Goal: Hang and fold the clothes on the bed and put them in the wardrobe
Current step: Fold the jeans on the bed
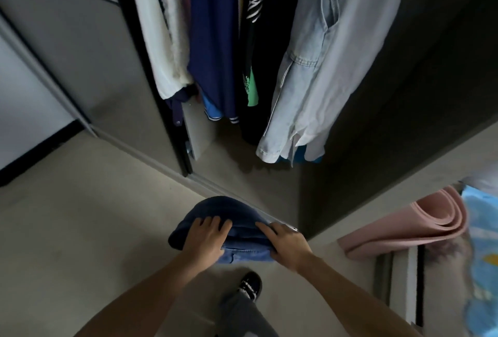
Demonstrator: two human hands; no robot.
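blue denim: folded jeans [231, 215] held off the floor between both hands, just in front of the open wardrobe [390, 107] and not yet inside it. left hand [206, 237] gripping the left side with fingers curled over the top, right hand [287, 245] gripping the right end the same way. hanging inside: white garment [161, 40], navy jersey [213, 40], black top with green print [252, 88], pale denim shirt [323, 53]; rolled pink mat [409, 228] off to the right.
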